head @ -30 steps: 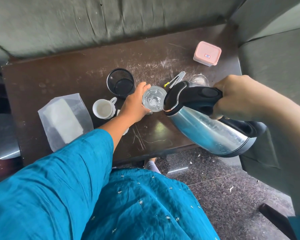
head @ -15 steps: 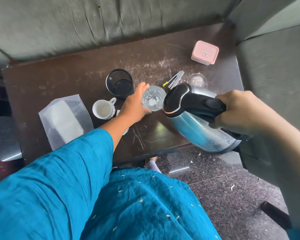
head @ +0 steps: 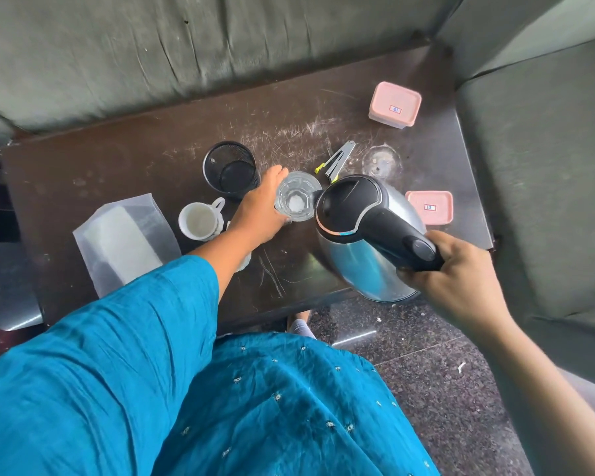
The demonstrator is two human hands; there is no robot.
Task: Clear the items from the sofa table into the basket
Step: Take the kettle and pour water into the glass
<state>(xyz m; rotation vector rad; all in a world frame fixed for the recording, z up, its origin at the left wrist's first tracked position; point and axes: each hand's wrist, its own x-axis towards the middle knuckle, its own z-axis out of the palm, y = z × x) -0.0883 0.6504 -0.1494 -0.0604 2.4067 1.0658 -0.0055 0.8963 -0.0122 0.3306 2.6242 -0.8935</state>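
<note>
The right hand [head: 457, 269] has a closed grip on the handle of the steel kettle [head: 364, 235], tilted with its spout touching the rim of the clear glass [head: 296, 201], which the left hand [head: 258, 214] wraps near the middle of the surface [head: 117, 166]. To do this well, I judge, steady the glass and keep the kettle low. 2 pink boxes [head: 395, 104] [head: 429, 207], a white cup [head: 200, 221], a mesh pot [head: 230, 170] and a wrapped packet [head: 124, 242] wait; no basket shows.

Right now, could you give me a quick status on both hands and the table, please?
Left hand gripping clear glass. Right hand holding kettle, spout at glass. Mug, mesh cup, two pink boxes uncleared. Basket not visible.
</note>
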